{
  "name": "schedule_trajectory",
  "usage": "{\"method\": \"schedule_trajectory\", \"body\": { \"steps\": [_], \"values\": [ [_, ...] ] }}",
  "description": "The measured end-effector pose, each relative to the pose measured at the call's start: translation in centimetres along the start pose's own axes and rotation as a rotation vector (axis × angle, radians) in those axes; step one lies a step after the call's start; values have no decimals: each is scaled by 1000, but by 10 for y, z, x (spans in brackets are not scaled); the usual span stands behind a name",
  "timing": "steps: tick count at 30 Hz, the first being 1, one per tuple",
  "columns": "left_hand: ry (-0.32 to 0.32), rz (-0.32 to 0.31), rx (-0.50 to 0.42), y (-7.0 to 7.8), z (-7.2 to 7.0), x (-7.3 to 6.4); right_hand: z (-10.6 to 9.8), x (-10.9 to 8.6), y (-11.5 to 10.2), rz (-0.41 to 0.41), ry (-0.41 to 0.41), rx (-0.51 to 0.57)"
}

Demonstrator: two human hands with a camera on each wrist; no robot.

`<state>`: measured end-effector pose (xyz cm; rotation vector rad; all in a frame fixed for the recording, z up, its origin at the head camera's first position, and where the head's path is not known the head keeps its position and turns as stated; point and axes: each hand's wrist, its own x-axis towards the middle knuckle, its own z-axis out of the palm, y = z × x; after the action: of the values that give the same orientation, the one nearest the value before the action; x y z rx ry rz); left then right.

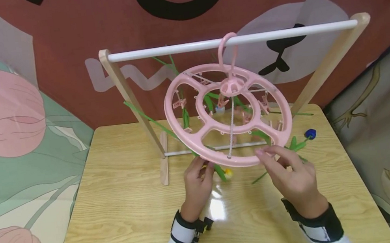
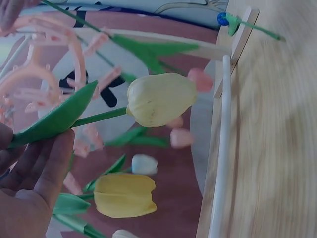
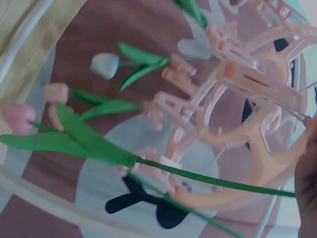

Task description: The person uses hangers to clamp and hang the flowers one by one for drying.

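Note:
A round pink drying hanger with several dangling clothespins hangs by its hook from a white rod. At its near left edge, my left hand pinches an artificial tulip by its green stem and leaf; the cream bloom points away from the fingers in the left wrist view. My right hand grips the near right of the hanger's rim with thumb and fingers; the fingers' undersides are hidden. Several tulips hang below, among them a yellow one, a pale blue one and a pink one.
A wooden stand holds up the white rod, with a lower bar near the table. On the right of the table lies a blue flower. A printed cloth covers the wall behind.

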<state>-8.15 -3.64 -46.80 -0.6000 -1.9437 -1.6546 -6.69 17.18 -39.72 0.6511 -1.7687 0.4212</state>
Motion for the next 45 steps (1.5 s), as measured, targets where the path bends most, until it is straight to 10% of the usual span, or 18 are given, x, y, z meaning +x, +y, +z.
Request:
{"method": "schedule_trajectory", "body": {
  "steps": [8, 19, 27, 39, 45],
  "values": [
    [37, -52, 16, -29, -9, -7, 11, 5, -21, -9, 46, 25],
    [65, -62, 15, -28, -15, -1, 17, 2, -25, -33, 30, -6],
    [91, -57, 30, -30, -18, -1, 2, -26, -24, -51, -28, 184],
    [84, 8, 115, -36, -22, 2, -20, -153, 60, 148, -727, 118],
    [34, 43, 148, -43, -22, -6, -21, -175, 100, 203, -862, 25]
  ]
}}
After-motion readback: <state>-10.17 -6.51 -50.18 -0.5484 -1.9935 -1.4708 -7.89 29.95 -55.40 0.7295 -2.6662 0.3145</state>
